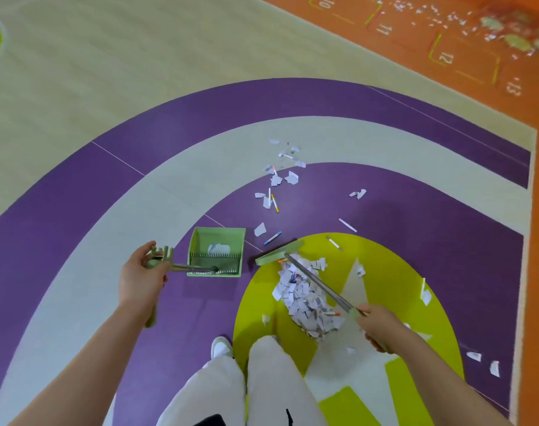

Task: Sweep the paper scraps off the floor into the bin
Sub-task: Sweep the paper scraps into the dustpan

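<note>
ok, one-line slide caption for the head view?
Left hand holds green dustpan; right hand sweeps broom beside paper pile.

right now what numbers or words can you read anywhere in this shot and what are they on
"10" on the orange floor strip, in a marked box
"11" in the next box
"12" in the next
"13" in the last
Print on the paper scraps: too small to read
Dustpan: no lettering visible

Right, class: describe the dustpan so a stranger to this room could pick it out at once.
Find the yellow-green oval on the purple floor. Just to its left sits the light green plastic dustpan, held by the left hand on its long handle. It is the only open box, with a comb of teeth inside.
</note>
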Demonstrator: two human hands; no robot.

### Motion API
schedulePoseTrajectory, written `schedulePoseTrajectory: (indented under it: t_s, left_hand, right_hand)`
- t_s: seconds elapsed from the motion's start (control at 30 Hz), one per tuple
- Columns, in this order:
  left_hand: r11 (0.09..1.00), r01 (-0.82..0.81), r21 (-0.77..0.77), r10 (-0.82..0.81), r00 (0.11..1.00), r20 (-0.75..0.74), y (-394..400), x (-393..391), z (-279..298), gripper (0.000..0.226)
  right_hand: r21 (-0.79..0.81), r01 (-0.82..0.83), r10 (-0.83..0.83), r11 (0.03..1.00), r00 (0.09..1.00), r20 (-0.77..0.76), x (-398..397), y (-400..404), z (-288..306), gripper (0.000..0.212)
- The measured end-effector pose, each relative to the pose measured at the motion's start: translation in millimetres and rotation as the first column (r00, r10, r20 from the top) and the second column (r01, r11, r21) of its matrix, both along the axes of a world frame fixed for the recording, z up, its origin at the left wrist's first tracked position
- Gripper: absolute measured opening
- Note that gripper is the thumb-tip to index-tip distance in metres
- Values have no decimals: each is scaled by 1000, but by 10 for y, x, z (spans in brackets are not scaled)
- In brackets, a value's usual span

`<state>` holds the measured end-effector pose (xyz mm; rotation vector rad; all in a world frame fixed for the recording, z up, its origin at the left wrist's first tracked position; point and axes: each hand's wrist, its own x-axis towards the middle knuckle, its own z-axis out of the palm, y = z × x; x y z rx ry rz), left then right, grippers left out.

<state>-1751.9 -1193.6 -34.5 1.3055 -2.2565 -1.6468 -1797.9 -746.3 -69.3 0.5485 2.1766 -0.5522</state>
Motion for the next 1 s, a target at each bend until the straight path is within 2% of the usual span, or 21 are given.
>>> schedulePoseTrajectory:
  t_s: [0.17,0.4,0.47,0.57,0.67,0.8,1.0]
  left_hand:
    - [1000,-9,-19,9,1000,4,128,98,40,57]
    - [998,-33,-56,34,999,12,433,263,35,58]
    - [997,-54,-60,54,999,8,527,333,35,58]
    - [994,-76,-77,78,997,19,665,451,27,58]
    - [992,-90,-93,94,995,34,775,549,24,58]
    - [988,-112,-107,118,992,48,913,646,25,59]
    - [979,-165,-121,171,984,45,1004,747,5,57]
  right_hand:
    - [10,-163,163,987,985,-62,56,135,426,38]
    - [56,-490,490,870,872,19,-71,364,619,45]
    - [100,-614,611,783,789,64,-75,405,562,48]
    - [245,-762,760,600,638,124,-65,462,439,52]
    - [321,-793,794,518,585,164,-36,602,346,51]
    - [390,-819,850,420,506,146,-33,853,297,37]
    - [422,-834,891,356,439,114,-18,1109,465,40]
